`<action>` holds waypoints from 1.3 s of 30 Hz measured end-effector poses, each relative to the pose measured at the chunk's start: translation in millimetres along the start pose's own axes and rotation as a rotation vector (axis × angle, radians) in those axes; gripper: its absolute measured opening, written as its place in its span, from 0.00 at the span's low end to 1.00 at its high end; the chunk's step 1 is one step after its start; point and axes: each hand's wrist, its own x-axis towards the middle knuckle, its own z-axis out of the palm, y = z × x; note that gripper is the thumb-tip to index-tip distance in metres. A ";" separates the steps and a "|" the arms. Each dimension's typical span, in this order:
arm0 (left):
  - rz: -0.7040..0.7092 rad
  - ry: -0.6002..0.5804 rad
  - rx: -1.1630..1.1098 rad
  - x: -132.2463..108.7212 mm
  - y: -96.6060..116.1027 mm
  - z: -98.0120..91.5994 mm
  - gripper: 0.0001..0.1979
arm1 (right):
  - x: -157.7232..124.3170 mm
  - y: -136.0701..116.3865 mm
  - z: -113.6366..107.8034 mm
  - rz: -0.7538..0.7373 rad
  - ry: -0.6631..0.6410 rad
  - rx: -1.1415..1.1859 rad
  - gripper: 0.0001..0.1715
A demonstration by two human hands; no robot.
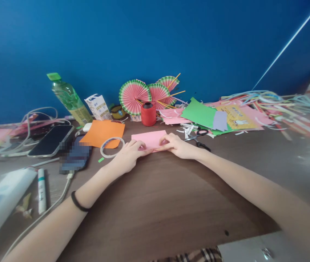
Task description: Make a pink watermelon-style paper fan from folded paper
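Observation:
A small sheet of pink paper (pixel 149 137) lies on the dark wooden table under both hands. My left hand (pixel 129 154) has its fingers curled on the paper's near left part, thumb along the near edge. On the near right part, my right hand (pixel 175 145) pinches the same edge, its thumb reaching toward the left thumb. Just left of my left hand is a roll of clear tape (pixel 101 150), partly over orange paper (pixel 104 131). Scissors with black handles (pixel 202 140) lie beyond my right hand.
Behind the pink paper stand a red thread spool (pixel 148 114) and round pink-and-green paper fans (pixel 134 95). Green paper (pixel 201 114) lies at the back right. At left are a bottle (pixel 69 98), a phone (pixel 51 140), a cable (pixel 64 191) and a marker (pixel 41 191).

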 end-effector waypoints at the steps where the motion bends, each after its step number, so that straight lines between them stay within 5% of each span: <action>1: -0.004 -0.004 0.001 0.1 0.5 -0.4 0.33 | 0.1 -0.4 0.1 0.001 -0.002 -0.011 0.28; 18: 0.011 0.013 0.190 0.3 6.2 -2.4 0.27 | -1.3 3.3 0.2 -0.002 0.107 0.093 0.15; 23: 0.010 -0.019 0.238 0.1 11.0 -9.1 0.29 | -2.6 2.9 3.9 -0.029 0.198 -0.041 0.13; 39: -0.174 -0.107 0.286 -2.2 21.7 -22.7 0.21 | -4.4 6.3 -2.7 -0.152 0.136 -0.302 0.16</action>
